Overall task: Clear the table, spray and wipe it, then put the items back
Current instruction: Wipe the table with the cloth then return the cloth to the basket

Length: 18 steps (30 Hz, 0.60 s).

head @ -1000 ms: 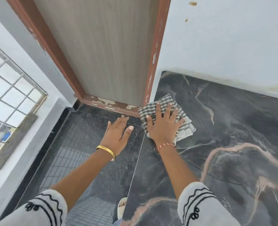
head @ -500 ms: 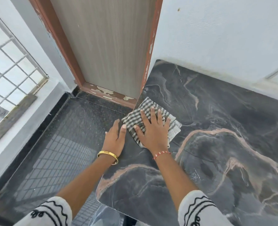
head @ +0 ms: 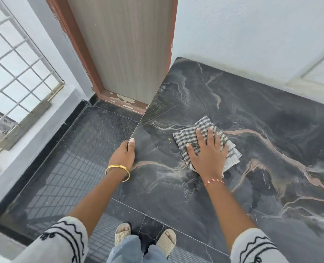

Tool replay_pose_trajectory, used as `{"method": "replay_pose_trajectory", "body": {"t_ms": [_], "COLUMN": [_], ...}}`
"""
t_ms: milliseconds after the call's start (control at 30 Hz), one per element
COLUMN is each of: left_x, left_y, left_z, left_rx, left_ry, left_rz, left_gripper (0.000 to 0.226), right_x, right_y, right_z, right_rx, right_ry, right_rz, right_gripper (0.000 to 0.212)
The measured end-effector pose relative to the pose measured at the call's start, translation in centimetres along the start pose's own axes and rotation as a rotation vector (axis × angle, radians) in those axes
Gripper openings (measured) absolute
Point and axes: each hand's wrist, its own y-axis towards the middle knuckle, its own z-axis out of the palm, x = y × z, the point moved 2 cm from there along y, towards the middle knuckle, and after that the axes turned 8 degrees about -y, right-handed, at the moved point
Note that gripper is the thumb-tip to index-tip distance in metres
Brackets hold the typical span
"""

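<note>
Gripping the desk's [head: 242, 114] left edge, the left hand [head: 123, 155] curls its fingers over the side, thumb on top. Further right, the right hand [head: 207, 153] presses flat, fingers spread, on the checked cloth [head: 190, 136] lying mid-desk.

Pale grey-white plastered walls [head: 252, 35] are lit by daylight thru a white-barred grille window [head: 15, 73] at left. A beige wood-grain door [head: 123, 44] is set in a chipped reddish-brown frame [head: 77, 46]. Dark speckled floor tiles [head: 66, 168] are seen below.
</note>
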Motion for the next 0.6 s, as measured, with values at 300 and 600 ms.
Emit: {"method": "replay_pose_trajectory", "body": {"t_ms": [300, 600], "left_x": [0.9, 3.1], "left_y": [-0.4, 0.3], "left_z": [-0.7, -2.9], "left_rx": [0.069, 0.213], "left_ry": [-0.14, -0.243], "left_rz": [-0.041, 0.04], "left_gripper": [0.051, 0.053], "right_x": [2.2, 9.7], "right_y": [-5.7, -5.5], "right_z": [0.8, 0.5], "right_rx": [0.016, 0.076], "right_ry": [0.017, 0.019], "right_rz": [0.406, 0.49], "right_gripper": [0.063, 0.065]}}
